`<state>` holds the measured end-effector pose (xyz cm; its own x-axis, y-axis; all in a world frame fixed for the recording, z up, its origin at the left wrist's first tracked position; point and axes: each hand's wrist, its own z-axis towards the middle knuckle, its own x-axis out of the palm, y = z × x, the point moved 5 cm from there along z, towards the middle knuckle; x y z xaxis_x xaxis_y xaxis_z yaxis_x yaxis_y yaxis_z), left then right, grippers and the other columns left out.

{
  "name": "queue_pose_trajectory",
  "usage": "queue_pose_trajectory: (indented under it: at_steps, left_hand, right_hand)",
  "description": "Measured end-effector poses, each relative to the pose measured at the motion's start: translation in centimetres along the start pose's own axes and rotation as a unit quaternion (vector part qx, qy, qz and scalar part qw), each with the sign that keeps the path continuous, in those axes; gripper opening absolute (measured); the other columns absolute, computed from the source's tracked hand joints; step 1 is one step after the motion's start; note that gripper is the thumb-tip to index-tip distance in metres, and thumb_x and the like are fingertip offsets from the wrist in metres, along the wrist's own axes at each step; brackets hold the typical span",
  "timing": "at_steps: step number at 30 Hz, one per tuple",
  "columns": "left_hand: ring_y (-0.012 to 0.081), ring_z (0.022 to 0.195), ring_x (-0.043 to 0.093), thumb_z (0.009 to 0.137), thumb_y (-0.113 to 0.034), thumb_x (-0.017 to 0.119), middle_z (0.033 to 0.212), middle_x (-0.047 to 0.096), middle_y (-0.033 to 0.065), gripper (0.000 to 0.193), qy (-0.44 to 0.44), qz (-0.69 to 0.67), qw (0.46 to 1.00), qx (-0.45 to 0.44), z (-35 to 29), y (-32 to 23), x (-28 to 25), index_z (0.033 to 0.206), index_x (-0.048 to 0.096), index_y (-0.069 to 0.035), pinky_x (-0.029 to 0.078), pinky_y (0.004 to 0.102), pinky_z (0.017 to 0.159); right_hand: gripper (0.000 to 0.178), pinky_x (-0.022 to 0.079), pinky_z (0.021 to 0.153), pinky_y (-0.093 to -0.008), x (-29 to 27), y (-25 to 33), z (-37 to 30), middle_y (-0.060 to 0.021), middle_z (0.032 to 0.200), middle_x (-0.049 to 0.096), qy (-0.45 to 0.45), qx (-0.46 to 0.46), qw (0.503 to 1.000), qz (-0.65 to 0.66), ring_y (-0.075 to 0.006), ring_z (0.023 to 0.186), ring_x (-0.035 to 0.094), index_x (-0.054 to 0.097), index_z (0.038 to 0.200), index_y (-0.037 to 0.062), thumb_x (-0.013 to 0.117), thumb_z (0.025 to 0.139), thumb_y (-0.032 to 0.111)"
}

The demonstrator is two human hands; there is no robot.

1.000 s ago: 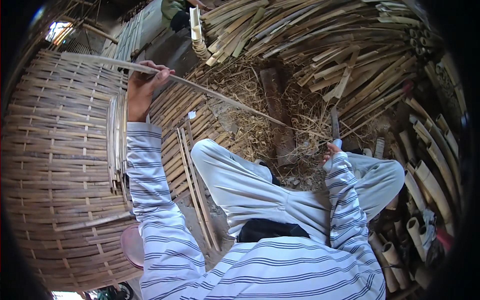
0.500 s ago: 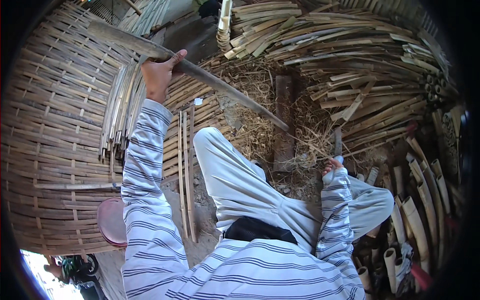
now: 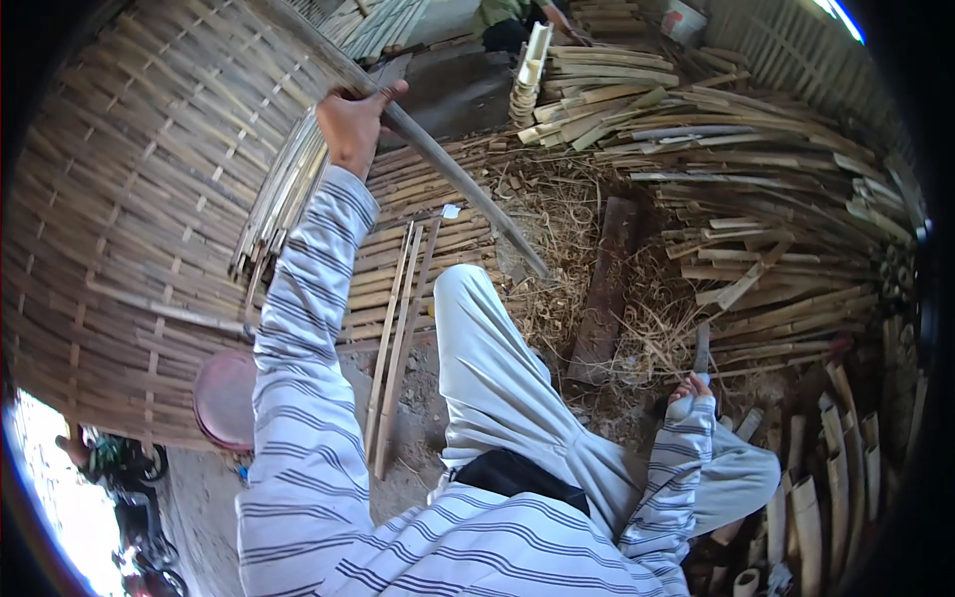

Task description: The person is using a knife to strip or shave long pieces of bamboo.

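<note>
My left hand (image 3: 350, 121) is wrapped round a long weathered wooden pole (image 3: 453, 179), its thumb along the upper side. The pole slants from the woven bamboo wall down to the right, its lower end above the shavings (image 3: 557, 239) beyond my left knee. Low on the right, beside my bent right leg, my right hand (image 3: 688, 393) closes on a knife (image 3: 702, 350) whose grey blade points away from me. Its handle is mostly hidden by the fingers. Between pole and knife, a dark narrow plank (image 3: 605, 289) lies among the curled shavings.
Split bamboo (image 3: 756, 149) is heaped at the far right, with bamboo tubes (image 3: 808, 527) nearer. Slim strips (image 3: 398, 348) lie by my left knee. The woven bamboo wall (image 3: 149, 219) curves along the left, near a round pinkish lid (image 3: 226, 398). Another person (image 3: 507, 20) is at the back.
My view has shifted, so most things sit further right and a person now shows at the back. The pole's lower end has moved left, away from the dark plank. Both hands keep their grip.
</note>
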<state>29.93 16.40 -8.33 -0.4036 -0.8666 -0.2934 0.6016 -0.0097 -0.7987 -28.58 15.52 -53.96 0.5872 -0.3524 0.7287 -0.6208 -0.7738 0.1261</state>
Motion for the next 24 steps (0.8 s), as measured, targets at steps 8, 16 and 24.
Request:
queue_pose_trajectory:
  at_steps: [8,16,24]
  left_hand:
    - [0.0169,0.052,0.058,0.066,-0.012,0.078,0.073,0.059,0.0120,0.036,-0.243,-0.103,0.962,-0.076,0.3,10.6,-17.9,0.083,0.053,0.008,0.048,0.0220,0.036]
    - [0.0194,0.103,0.045,0.087,-0.017,0.057,0.117,0.044,0.0100,0.045,-0.202,-0.029,0.949,-0.239,-25.1,36.3,-33.2,0.128,0.041,-0.006,0.054,0.0304,0.072]
    - [0.0145,0.076,0.045,0.080,-0.051,0.058,0.106,0.046,0.0025,0.060,-0.480,-0.304,0.716,-0.405,-47.7,43.5,-28.0,0.123,0.044,-0.011,0.052,0.0309,0.071]
  right_hand:
    - [0.037,0.041,0.057,-0.0296,-2.0,3.7,1.0,0.0025,0.055,0.044,0.136,0.057,0.988,-0.048,-0.0111,0.054,0.047,0.048,0.066,0.0105,0.047,0.089,0.040]
    - [0.036,0.041,0.057,-0.0296,3.4,4.8,3.5,0.0026,0.056,0.045,-0.015,-0.028,0.979,-0.199,-0.0107,0.054,0.047,0.050,0.068,0.0104,0.049,0.088,0.040]
    - [0.035,0.040,0.056,-0.0296,6.6,3.5,6.6,0.0027,0.056,0.046,-0.112,-0.116,0.909,-0.385,-0.0104,0.054,0.047,0.051,0.070,0.0103,0.051,0.087,0.040]
